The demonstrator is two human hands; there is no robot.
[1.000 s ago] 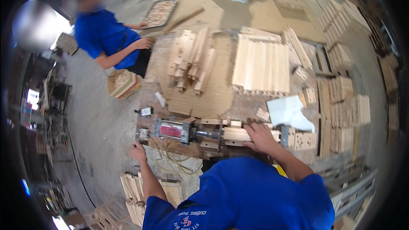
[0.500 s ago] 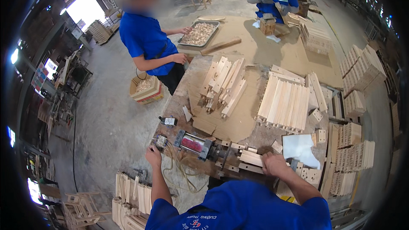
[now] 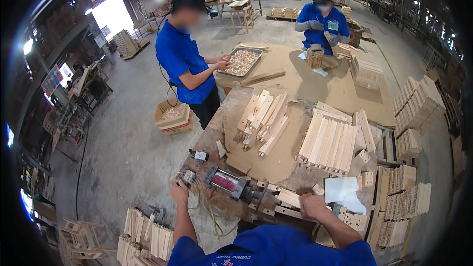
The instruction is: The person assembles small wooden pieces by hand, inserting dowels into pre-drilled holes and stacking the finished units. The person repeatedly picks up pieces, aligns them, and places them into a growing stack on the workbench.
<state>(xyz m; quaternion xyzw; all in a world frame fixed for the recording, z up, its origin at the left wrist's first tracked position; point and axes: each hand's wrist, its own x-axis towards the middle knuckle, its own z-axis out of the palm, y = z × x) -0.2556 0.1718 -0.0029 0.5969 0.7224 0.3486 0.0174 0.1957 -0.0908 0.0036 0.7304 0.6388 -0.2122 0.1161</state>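
Note:
At the table's near left corner, my left hand [image 3: 180,191] is closed around the side of a small metal valve [image 3: 187,177] with thin hoses. Beside it lies an air cylinder [image 3: 226,182] with a clear, red-tinted barrel, its rod end facing a jig [image 3: 263,198] of metal bars and drilled blocks. My right hand [image 3: 314,206] is closed over the right end of a pale wooden piece [image 3: 289,197] lying in the jig. Its fingertips are partly hidden.
Beyond the jig lie a loose pile of wooden rails [image 3: 263,118] and a neat row of rails [image 3: 327,138]. A white sheet [image 3: 343,193] is at right. One co-worker [image 3: 185,64] stands by a tray of small wood pieces [image 3: 241,62]; another [image 3: 322,24] works at the far end.
My view has tilted up a little. The left co-worker's hands have come together by the tray. My own hands stay at the valve and the wooden piece.

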